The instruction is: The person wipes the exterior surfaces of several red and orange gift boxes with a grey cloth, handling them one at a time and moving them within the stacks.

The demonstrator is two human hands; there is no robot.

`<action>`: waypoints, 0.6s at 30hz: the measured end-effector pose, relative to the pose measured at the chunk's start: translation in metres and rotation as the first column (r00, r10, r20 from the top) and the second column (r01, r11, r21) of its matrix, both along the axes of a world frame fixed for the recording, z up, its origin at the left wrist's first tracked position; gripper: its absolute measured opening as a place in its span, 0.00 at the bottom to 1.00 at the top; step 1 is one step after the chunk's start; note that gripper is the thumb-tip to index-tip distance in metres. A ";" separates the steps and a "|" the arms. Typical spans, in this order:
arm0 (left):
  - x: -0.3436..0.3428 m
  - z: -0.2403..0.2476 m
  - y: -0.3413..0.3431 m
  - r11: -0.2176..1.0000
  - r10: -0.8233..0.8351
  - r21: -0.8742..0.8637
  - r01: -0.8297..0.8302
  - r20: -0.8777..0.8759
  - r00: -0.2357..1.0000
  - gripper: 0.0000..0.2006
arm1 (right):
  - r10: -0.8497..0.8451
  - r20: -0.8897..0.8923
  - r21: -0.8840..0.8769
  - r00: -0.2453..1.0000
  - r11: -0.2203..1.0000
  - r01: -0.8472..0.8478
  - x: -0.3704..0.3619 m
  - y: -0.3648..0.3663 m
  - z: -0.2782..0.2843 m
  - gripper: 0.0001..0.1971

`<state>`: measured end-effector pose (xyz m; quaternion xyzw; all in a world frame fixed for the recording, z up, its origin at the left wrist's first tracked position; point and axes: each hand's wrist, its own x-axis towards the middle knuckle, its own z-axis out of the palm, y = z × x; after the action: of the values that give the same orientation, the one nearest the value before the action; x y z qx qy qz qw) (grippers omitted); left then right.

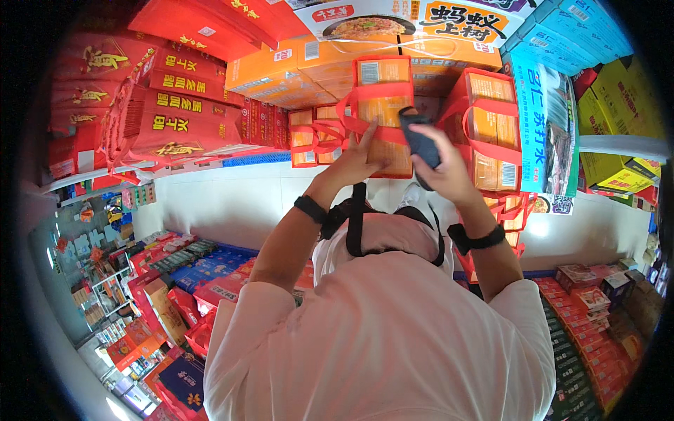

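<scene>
1. An orange gift box (382,105) with red carry straps stands at the front of a stack of boxed goods, near the middle of the stack's face. What it holds cannot be seen: the box is closed.
2. Just beside it on the right stands a second orange box (491,130) of the same kind, also strapped in red, and smaller strapped boxes (312,137) sit to its left.
3. Above them, flat orange cartons (281,74) lie along the upper edge of the stack, under a wide noodle carton (414,21) with a picture of a dish.
4. Red cartons (168,116) with gold lettering are piled at the stack's left end; blue cartons (569,28) fill its upper right corner.
5. The left hand (358,158) is raised on an outstretched arm, its fingers spread flat against the lower front of the orange gift box; it presses rather than grips, with nothing closed in it.
6. The right hand (446,172) is lifted beside it and wrapped around a dark handheld device (420,144), probably a phone or scanner, held in front of the box's right edge.
7. Both wrists carry black bands (477,241).
8. Lower down, shelves (189,263) of red and blue packets run along both sides.
</scene>
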<state>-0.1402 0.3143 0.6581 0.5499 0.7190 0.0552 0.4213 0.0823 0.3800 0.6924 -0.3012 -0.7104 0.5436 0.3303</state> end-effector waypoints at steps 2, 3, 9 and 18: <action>-0.010 0.000 -0.007 0.999 -0.006 0.037 0.002 0.108 0.994 0.51 | 0.023 0.053 -0.041 0.998 0.999 -0.021 -0.019 -0.013 -0.022 0.28; -0.017 -0.005 -0.010 0.999 -0.014 0.036 0.010 0.103 0.995 0.51 | 0.016 0.048 -0.041 0.999 0.999 -0.014 -0.024 -0.019 -0.028 0.28; -0.063 -0.032 -0.012 0.896 -0.105 0.445 -0.017 0.250 0.963 0.46 | -0.392 0.307 0.412 0.867 0.876 0.250 -0.043 -0.032 -0.045 0.37; -0.114 -0.029 0.025 0.775 -0.156 0.632 0.003 0.186 0.970 0.36 | -0.667 0.202 -0.115 0.718 0.711 0.693 -0.034 -0.085 -0.004 0.11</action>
<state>-0.2538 0.3390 0.6289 0.6786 0.5825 0.3358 0.2959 0.0479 0.2951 0.6887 -0.6094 -0.5184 0.4225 0.4259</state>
